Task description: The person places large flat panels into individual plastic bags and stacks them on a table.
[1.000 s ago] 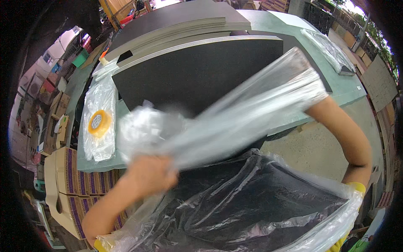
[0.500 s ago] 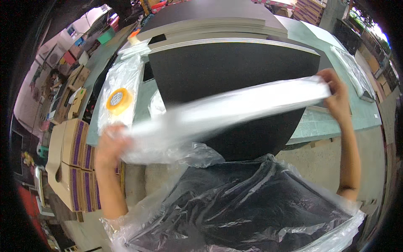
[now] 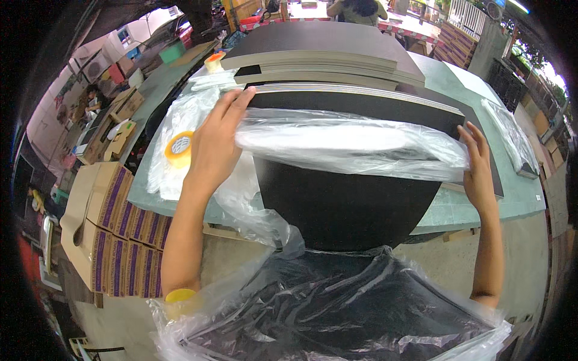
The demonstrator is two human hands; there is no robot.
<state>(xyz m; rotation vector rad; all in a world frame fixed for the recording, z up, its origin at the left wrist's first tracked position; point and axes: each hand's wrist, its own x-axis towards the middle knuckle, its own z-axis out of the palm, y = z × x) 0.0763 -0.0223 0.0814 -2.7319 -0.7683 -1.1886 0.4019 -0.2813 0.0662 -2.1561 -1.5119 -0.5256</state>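
A gathered clear plastic bag (image 3: 361, 144) stretches between my hands, across the front of a stack of black boards (image 3: 355, 207) tilted up against the table's near edge. At its left end my left hand (image 3: 218, 141) is closed on the plastic, fingertips reaching the boards' upper left corner. My right hand (image 3: 478, 162) holds the other end beside the boards' right edge; its thumb is hidden. A loose strip of the plastic trails down from the left hand. Nearest me, wrinkled clear plastic (image 3: 343, 307) covers a dark surface.
On the green table (image 3: 512, 195), a tape roll (image 3: 179, 150) rests on folded plastic bags (image 3: 180, 117). Stacked dark boards (image 3: 319, 45) lie behind; a plastic-wrapped pack (image 3: 512, 135) is at right. Cardboard boxes (image 3: 114, 240) stand at left. A person (image 3: 360, 11) is at the far side.
My left hand has moved up and right to the boards' upper left corner. The right hand has moved slightly down, and the plastic now hangs more level. The view has tilted up a little.
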